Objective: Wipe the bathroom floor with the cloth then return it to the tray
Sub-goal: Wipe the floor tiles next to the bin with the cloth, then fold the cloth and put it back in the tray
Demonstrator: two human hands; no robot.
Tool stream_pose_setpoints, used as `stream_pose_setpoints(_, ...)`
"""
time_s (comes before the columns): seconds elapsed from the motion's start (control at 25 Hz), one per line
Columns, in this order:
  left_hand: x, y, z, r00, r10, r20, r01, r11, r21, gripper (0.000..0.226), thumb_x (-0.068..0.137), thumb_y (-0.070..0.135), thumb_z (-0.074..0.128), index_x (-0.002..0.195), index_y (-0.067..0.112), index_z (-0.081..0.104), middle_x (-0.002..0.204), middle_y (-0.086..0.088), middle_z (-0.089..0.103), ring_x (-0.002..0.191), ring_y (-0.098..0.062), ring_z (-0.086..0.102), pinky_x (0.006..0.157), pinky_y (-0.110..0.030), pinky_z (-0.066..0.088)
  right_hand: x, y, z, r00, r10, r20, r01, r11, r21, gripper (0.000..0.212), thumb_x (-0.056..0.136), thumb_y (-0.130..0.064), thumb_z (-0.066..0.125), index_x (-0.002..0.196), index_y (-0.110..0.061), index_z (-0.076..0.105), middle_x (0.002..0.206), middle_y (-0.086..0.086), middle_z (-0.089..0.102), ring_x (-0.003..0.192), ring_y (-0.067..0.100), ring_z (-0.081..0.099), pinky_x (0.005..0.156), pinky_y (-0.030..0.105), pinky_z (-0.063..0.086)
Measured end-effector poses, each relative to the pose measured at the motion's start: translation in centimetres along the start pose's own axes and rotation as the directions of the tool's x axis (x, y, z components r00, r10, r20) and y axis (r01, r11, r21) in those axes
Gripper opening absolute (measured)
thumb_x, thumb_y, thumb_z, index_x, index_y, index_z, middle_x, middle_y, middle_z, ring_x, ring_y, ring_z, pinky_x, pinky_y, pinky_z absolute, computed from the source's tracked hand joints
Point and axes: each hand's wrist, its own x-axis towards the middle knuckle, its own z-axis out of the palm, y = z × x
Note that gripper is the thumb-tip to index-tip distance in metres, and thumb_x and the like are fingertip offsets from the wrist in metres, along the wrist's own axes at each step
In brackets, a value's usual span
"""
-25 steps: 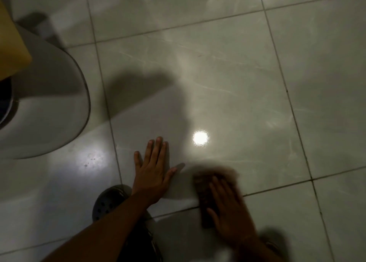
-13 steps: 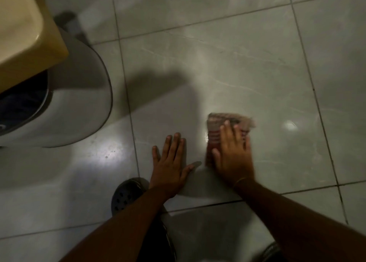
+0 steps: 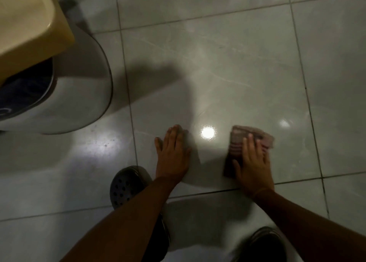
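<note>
A folded brownish striped cloth (image 3: 240, 140) lies flat on the glossy grey floor tiles (image 3: 217, 63). My right hand (image 3: 253, 162) presses down on it with fingers spread over its near half; the cloth's far end sticks out beyond my fingertips. My left hand (image 3: 173, 156) rests palm-down on the bare tile to the left of the cloth, fingers together, holding nothing. A bright light reflection sits on the floor between the two hands. A yellow plastic tray (image 3: 29, 23) sits at the upper left.
A white toilet bowl (image 3: 79, 95) stands at the left, under the yellow tray. My dark perforated clog (image 3: 126, 184) is beside the left wrist, and another shoe (image 3: 265, 244) is at the bottom right. Open tiled floor stretches ahead and to the right.
My right hand pushed the cloth forward, away from me, then slid it to the right, away from the left hand. The left hand stayed planted on the tile. The view shifted.
</note>
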Motion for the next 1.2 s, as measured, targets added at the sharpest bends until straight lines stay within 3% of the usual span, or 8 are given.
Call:
stream_pose_setpoints(0.16,-0.1,5.5,-0.4,0.991,-0.133,-0.008,0.126,0.955,-0.268,0.045,0.101,0.015,0.057,0.145,0.008,0.053,0.140,-0.017,0.063,0.127,-0.035,0.062,0.106,-0.043,0.048,2.4,-6.5,-1.5,0.987,-0.163,-0.001,0.163,0.986,0.025,0.082,0.098,-0.043,0.053,0.169,-0.010,0.026,0.178,0.015,0.022,0.165,0.038,0.022,0.128,0.062,0.025)
stream_pose_setpoints(0.28,0.9,9.2,-0.5,0.900,-0.410,0.149,0.434,0.804,-0.407,0.048,0.100,0.026,0.063,0.144,0.012,0.050,0.127,-0.014,0.070,0.115,-0.031,0.069,0.096,-0.039,0.055,1.8,-8.1,-2.4,0.941,0.307,-0.142,-0.240,0.903,0.357,0.085,0.090,-0.033,0.073,0.163,-0.009,0.034,0.168,0.019,0.039,0.154,0.041,0.040,0.118,0.056,0.041)
stream_pose_setpoints(0.4,2.7,11.3,-0.6,0.807,-0.476,0.351,0.588,0.705,-0.396,0.041,0.091,0.036,0.075,0.121,0.010,0.063,0.113,-0.013,0.077,0.105,-0.032,0.074,0.083,-0.035,0.056,3.1,-8.4,-4.2,0.789,0.603,0.115,-0.547,0.605,0.578,0.061,0.085,-0.023,0.080,0.139,-0.010,0.053,0.132,0.021,0.066,0.122,0.044,0.065,0.107,0.059,0.053)
stream_pose_setpoints(0.56,4.6,12.6,-4.1,0.742,-0.471,0.477,0.664,0.614,-0.428,0.029,0.089,0.026,0.075,0.109,0.005,0.075,0.111,-0.019,0.078,0.108,-0.036,0.073,0.091,-0.036,0.057,4.0,-9.2,-8.7,0.774,0.546,0.321,-0.593,0.447,0.670,0.022,0.090,-0.017,0.071,0.109,-0.007,0.078,0.106,0.025,0.078,0.099,0.043,0.072,0.094,0.047,0.060)
stream_pose_setpoints(0.76,5.5,13.2,-16.8,0.835,-0.334,0.437,0.544,0.616,-0.569,0.046,0.085,0.010,0.078,0.124,0.022,0.056,0.114,-0.011,0.072,0.104,-0.032,0.071,0.094,-0.042,0.060,3.6,-13.1,-18.8,0.811,0.501,0.303,-0.489,0.296,0.820,0.033,0.085,-0.001,0.066,0.116,-0.013,0.061,0.112,0.021,0.075,0.109,0.044,0.071,0.104,0.056,0.056)
stream_pose_setpoints(0.96,8.0,13.0,-33.9,0.930,-0.195,0.312,0.351,0.724,-0.594,0.029,0.093,0.015,0.065,0.120,0.019,0.075,0.112,0.000,0.077,0.105,-0.021,0.070,0.096,-0.029,0.054,4.2,-21.9,-32.2,0.955,0.262,0.141,-0.252,0.459,0.852,0.079,0.084,0.006,0.059,0.148,-0.036,0.042,0.114,0.013,0.074,0.107,0.040,0.071,0.101,0.049,0.057)
stream_pose_setpoints(1.12,9.0,9.4,-46.7,0.996,-0.086,0.005,0.081,0.910,-0.406,0.058,0.085,0.005,0.059,0.142,0.014,0.065,0.140,-0.010,0.068,0.120,-0.030,0.068,0.105,-0.031,0.050,5.6,-32.5,-41.4,0.995,0.069,-0.069,0.014,0.594,0.805,0.084,0.078,0.013,0.057,0.154,-0.021,0.053,0.155,0.003,0.060,0.141,0.024,0.058,0.116,0.020,0.038)
stream_pose_setpoints(1.2,9.2,5.8,-50.7,0.994,-0.085,-0.071,0.063,0.961,-0.269,0.060,0.090,0.007,0.063,0.150,0.014,0.057,0.152,-0.013,0.059,0.132,-0.034,0.061,0.111,-0.034,0.042,6.6,-37.7,-43.9,0.986,-0.068,-0.154,0.160,0.671,0.724,0.084,0.081,0.007,0.058,0.158,-0.022,0.048,0.163,0.002,0.051,0.142,0.027,0.056,0.117,0.024,0.038)
